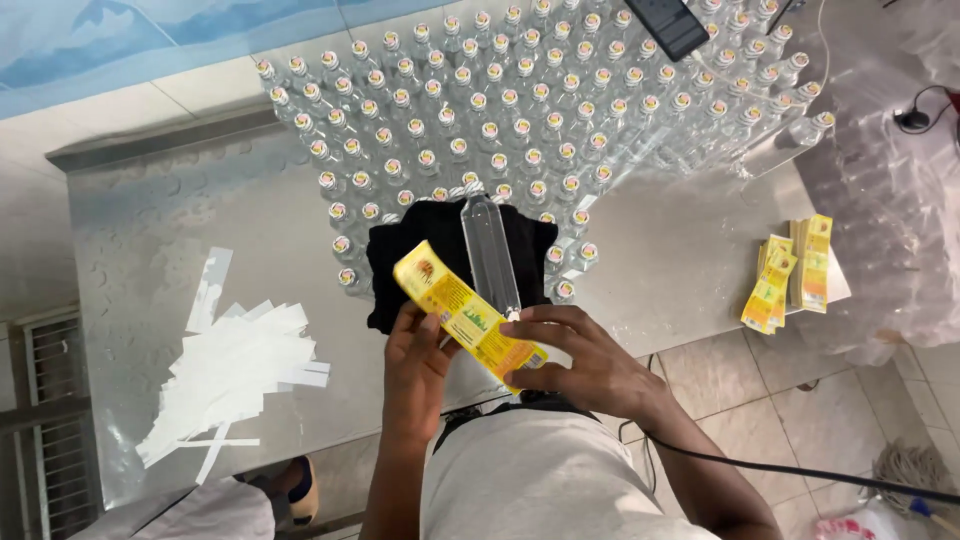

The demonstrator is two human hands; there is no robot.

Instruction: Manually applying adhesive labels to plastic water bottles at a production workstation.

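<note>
— At the near edge of the bench (pixel 640 270), what have the hands got?

— A yellow label (pixel 468 315), held between them. The left hand (pixel 415 365) has its fingers closed under the label's lower side; the right hand (pixel 585 365) has its fingers curled shut on the label's near end, pinching it. Held at both places, the strip stays stretched and flat, likely so that it can go on straight.

— And the bottle?

— A clear bottle (pixel 490 250) lies on its side on a black cloth (pixel 410 250), just beyond the hands. The cloth probably keeps it from rolling on the glass top.

— Which way does it point?

— Its long axis runs from the near edge toward the far edge, cap end away from the person. The label's long axis crosses that slantwise, from far left to near right.

— What else is about?

— Rows of upright capped bottles (pixel 540 100) fill the far side, peeled white backing strips (pixel 240 365) lie by the left edge, and a stack of yellow labels (pixel 790 270) sits at the right edge.
</note>
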